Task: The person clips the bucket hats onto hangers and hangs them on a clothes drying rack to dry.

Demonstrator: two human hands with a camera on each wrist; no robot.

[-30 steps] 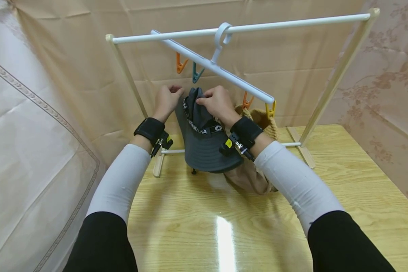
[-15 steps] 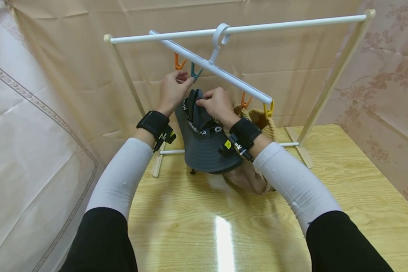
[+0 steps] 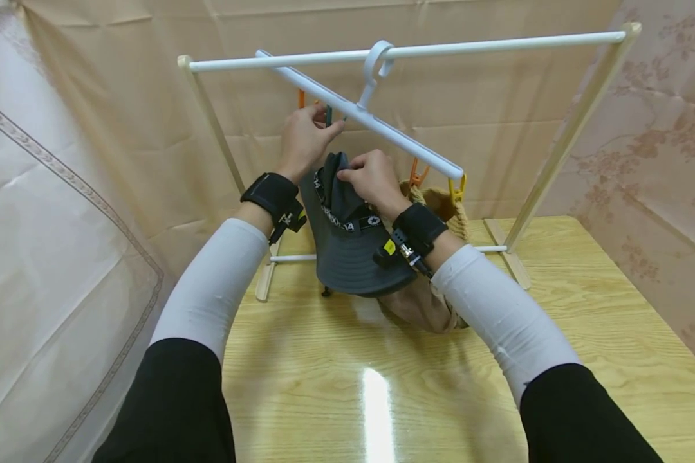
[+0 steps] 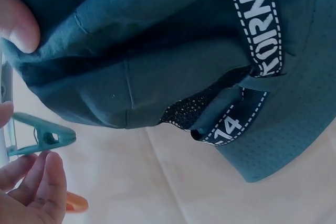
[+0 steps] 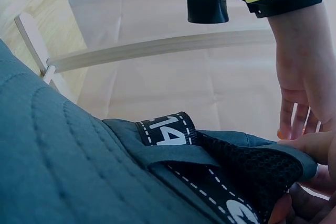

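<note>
A dark grey-blue bucket hat (image 3: 356,263) with a black, white-lettered band hangs from my right hand (image 3: 376,179). Thumb and fingers pinch its folded crown, and the right wrist view shows the mesh lining (image 5: 247,166) in the fold. Above and left of the hat, my left hand (image 3: 304,143) is at a teal clip (image 4: 50,136) under the hanger bar (image 3: 394,132). In the left wrist view its thumb lies at one handle and its fingers at the other, while the clip's tips look closed. An orange clip (image 4: 77,203) hangs just beyond these fingers.
The hanger's hook (image 3: 373,67) sits over the white rail (image 3: 486,48) of a wood-ended stand. At the bar's near end hang an orange clip (image 3: 418,172) and a yellow clip (image 3: 457,190), over a beige bag (image 3: 423,308) with a rope-like edge. A curtain (image 3: 127,96) backs the table.
My left hand has risen from beside the hat's crown to the teal clip, its thumb and fingers now around the handles. The right hand keeps its pinch on the hat, almost still.
</note>
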